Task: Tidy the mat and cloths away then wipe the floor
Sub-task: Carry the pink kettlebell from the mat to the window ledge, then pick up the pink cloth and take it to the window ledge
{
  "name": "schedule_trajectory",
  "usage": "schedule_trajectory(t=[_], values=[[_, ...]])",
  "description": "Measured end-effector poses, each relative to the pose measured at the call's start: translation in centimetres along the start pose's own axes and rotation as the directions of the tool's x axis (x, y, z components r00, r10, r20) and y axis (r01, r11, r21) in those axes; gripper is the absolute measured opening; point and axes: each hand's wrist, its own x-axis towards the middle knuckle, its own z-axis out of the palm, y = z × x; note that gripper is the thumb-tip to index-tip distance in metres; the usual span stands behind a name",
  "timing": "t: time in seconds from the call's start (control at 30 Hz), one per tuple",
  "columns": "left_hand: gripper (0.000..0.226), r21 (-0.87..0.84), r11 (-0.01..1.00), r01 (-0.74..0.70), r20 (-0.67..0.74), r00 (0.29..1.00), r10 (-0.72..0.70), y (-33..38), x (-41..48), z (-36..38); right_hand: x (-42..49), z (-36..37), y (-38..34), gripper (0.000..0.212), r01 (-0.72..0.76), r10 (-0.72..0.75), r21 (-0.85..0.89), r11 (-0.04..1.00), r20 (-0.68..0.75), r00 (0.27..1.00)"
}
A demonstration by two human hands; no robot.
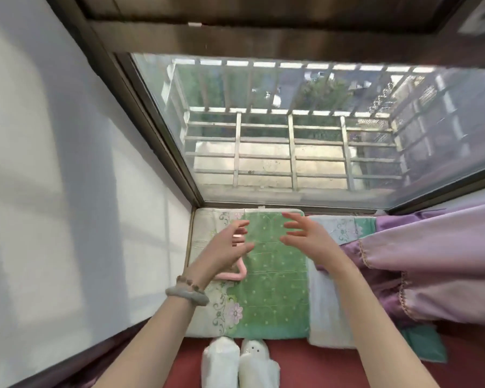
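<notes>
A green padded mat (275,287) with a cream floral border lies on the floor against the window. A pink bent object (235,274) rests on its left part, partly hidden by my left wrist. A second pale mat or cloth (326,309) lies to the right, its far end under the curtain. My left hand (227,247) hovers above the mat's left side with fingers spread and holds nothing. My right hand (308,233) hovers over the mat's far right part, fingers spread and loosely bent, also with nothing in it.
A lilac curtain (431,261) drapes over the right side. A white wall (67,191) closes the left, and a large window (291,135) with outside bars stands behind the mat. My feet in white slippers (235,362) stand on the red floor (319,365).
</notes>
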Motion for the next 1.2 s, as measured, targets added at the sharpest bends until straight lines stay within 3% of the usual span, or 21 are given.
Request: schedule_trajectory(t=[0.2, 0.47, 0.67, 0.83, 1.2], values=[[0.066, -0.226, 0.928, -0.298, -0.077, 0.955, 0.288, 17.5, -11.9, -3.4, -15.4, -7.6, -12.4, 0.063, 0.236, -0.21, 0.114, 0.965, -0.206, 0.956], [0.096, -0.233, 0.778, -0.584, 0.015, 0.797, 0.603, 31.2, -23.6, -3.1, -32.6, -12.5, -18.2, 0.079, 0.389, -0.304, 0.126, 0.913, -0.427, 0.851], [0.098, -0.234, 0.69, -0.685, 0.235, 0.649, 0.724, 36.0, -27.7, -0.3, -44.5, -14.5, -16.8, 0.08, 0.454, -0.287, 0.082, 0.887, -0.673, 0.682], [0.11, -0.268, 0.637, -0.722, 0.446, 0.493, 0.747, 37.9, -30.6, 2.7, -53.4, -11.8, -14.6, 0.077, 0.455, -0.209, 0.037, 0.89, -0.854, 0.477], [0.102, -0.406, 0.558, -0.724, 0.732, 0.108, 0.672, 38.2, -40.0, 13.6, -70.8, -1.0, -8.5, 0.076, 0.33, 0.092, 0.112, 0.937, -0.993, 0.077]])
